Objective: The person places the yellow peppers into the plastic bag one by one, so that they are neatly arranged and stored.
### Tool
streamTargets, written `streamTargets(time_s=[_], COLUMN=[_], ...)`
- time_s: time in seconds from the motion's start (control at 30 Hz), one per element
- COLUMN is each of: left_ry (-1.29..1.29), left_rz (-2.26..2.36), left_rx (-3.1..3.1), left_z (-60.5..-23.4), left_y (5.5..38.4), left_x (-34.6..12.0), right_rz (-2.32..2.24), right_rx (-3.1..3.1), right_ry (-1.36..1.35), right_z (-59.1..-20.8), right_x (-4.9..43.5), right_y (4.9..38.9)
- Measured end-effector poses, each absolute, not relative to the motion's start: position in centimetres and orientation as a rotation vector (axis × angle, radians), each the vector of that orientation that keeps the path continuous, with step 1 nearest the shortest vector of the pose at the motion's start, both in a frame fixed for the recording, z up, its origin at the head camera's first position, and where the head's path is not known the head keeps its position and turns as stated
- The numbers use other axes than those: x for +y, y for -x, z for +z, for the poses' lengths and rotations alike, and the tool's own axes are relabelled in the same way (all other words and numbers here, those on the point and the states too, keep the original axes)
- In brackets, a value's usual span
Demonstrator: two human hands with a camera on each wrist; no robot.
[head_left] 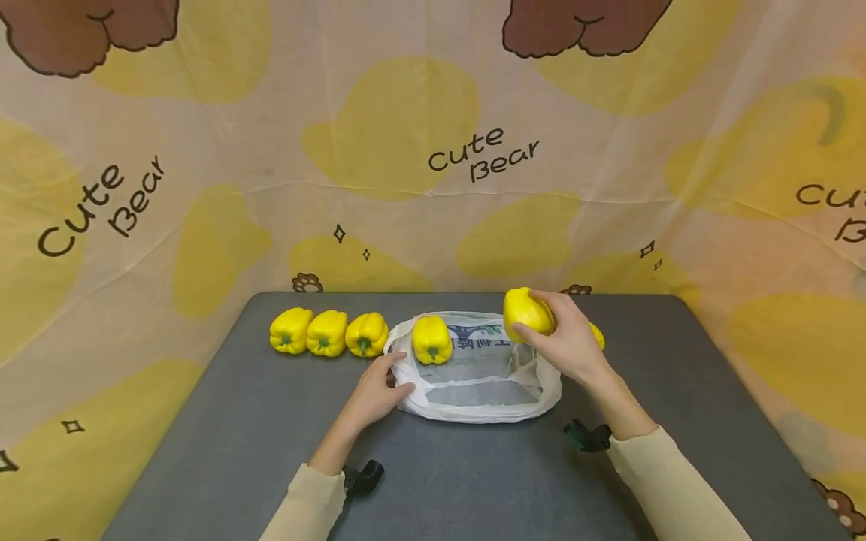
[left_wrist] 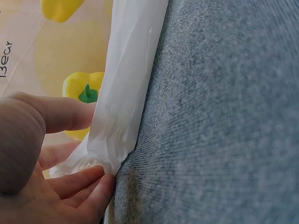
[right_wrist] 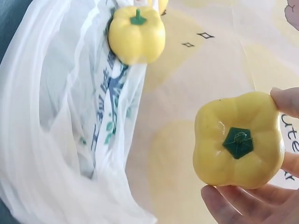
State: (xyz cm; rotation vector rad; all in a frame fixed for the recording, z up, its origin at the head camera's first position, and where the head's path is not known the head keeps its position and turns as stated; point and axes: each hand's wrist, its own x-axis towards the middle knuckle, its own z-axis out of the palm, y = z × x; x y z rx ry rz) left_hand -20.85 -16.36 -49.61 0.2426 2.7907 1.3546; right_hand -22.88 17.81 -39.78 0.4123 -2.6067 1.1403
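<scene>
A white plastic bag point(head_left: 467, 413) with blue and green print lies on the table with its mouth spread wide. My left hand point(head_left: 374, 392) holds the bag's left rim, thumb and fingers around the plastic point(left_wrist: 124, 79). One yellow bell pepper point(head_left: 433, 340) with a green stem sits at the left part of the bag's mouth. Above the bag's back right side, my right hand point(head_left: 571, 338) grips another yellow bell pepper point(head_left: 526, 311); its green stem faces the right wrist camera, where this pepper point(right_wrist: 238, 140) shows whole.
Left of the bag stand three yellow bell peppers in a row, the middle one point(head_left: 328, 333) touching its neighbours. Behind my right hand part of one more yellow pepper point(head_left: 598, 336) shows. The dark grey table point(head_left: 460, 481) meets a printed cloth backdrop point(head_left: 379, 128) at its back edge.
</scene>
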Motion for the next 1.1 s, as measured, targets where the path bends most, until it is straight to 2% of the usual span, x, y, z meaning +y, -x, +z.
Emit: streamTargets(time_s=[1.1], left_ry=[-0.242], left_rz=[1.371], left_rx=[2.777], left_z=[-49.4], left_y=[20.7], left_x=[-16.2], right_rz=[1.217], right_rx=[-2.749], right_ry=[-0.352], right_z=[-44.3], right_x=[11.5], right_y=[25.9])
